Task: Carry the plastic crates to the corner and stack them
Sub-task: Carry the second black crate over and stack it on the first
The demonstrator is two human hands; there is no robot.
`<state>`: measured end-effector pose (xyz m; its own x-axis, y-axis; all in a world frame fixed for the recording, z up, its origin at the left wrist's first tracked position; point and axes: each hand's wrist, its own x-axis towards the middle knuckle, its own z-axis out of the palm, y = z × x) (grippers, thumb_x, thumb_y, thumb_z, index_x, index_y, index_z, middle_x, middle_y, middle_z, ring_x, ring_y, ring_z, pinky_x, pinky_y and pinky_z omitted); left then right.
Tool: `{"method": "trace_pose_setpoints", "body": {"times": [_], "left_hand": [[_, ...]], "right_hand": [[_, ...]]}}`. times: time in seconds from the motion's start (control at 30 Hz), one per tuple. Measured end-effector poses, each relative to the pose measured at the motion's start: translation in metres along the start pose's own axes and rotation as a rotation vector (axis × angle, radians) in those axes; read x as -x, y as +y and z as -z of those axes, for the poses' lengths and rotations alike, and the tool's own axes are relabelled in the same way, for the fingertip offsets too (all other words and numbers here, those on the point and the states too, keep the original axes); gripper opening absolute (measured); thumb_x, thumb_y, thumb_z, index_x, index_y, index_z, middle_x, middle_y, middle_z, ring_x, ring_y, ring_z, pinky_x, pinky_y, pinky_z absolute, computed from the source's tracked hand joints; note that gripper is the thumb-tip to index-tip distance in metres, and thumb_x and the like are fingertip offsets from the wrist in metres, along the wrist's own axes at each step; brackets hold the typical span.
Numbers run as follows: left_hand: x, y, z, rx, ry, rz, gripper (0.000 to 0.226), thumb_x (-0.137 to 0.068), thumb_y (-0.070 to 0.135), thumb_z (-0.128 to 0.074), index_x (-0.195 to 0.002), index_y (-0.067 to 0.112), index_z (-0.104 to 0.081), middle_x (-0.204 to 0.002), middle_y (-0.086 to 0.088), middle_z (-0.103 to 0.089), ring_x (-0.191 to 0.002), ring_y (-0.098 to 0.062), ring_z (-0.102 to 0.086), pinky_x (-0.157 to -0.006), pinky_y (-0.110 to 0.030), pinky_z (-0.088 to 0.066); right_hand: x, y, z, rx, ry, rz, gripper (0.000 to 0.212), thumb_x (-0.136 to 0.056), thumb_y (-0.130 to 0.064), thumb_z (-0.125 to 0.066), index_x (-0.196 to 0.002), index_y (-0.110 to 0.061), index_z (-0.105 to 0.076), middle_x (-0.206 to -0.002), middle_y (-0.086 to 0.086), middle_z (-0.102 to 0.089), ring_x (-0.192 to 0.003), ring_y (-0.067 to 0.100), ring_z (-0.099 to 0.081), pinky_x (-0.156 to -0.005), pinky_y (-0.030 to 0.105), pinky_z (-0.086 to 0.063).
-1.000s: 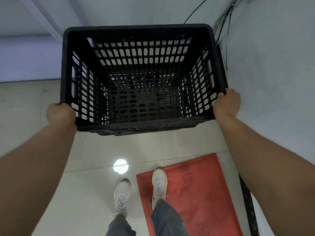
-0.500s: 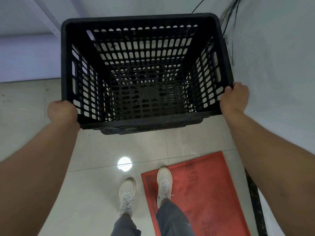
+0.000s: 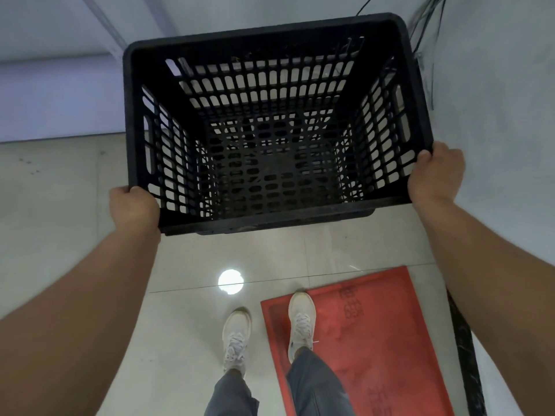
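Head view: the black slatted plastic crate (image 3: 270,127) hangs between the hands, clear of the floor, its far side near the corner walls. The left hand (image 3: 133,208) is clenched on its near left corner, the right hand (image 3: 434,175) on its near right corner. Judging by this, carrying is nearly finished; setting down and stacking remain. Whether another crate sits underneath cannot be told.

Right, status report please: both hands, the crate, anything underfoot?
Left hand and right hand gripping black crate at near corners. Crate empty, held up. Red mat under one shoe.
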<state>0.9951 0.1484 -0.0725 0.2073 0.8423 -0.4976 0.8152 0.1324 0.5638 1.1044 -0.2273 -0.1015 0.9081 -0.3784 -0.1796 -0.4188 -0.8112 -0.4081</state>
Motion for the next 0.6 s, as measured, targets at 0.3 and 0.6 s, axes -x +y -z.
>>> {"method": "trace_pose_setpoints", "body": {"times": [0.3, 0.6], "left_hand": [[0.002, -0.004, 0.0, -0.057, -0.011, -0.069, 0.039, -0.098, 0.015, -0.028, -0.133, 0.008, -0.042, -0.132, -0.018, -0.051, -0.108, -0.031, -0.051, -0.083, -0.033, -0.038], [-0.007, -0.009, -0.003, -0.121, -0.013, -0.094, 0.04, -0.099, 0.016, -0.027, -0.136, 0.008, -0.04, -0.132, -0.022, -0.049, -0.118, -0.038, -0.049, -0.089, -0.04, -0.04]], "right_hand": [[0.01, -0.005, -0.003, 0.092, 0.049, 0.036, 0.035, -0.1, -0.012, -0.033, -0.125, 0.006, -0.05, -0.124, 0.032, -0.048, -0.117, 0.043, -0.043, -0.101, 0.045, -0.033], [0.011, -0.007, -0.001, 0.117, 0.029, 0.009, 0.035, -0.101, -0.014, -0.032, -0.131, -0.001, -0.045, -0.128, 0.026, -0.047, -0.121, 0.038, -0.041, -0.093, 0.041, -0.038]]}}
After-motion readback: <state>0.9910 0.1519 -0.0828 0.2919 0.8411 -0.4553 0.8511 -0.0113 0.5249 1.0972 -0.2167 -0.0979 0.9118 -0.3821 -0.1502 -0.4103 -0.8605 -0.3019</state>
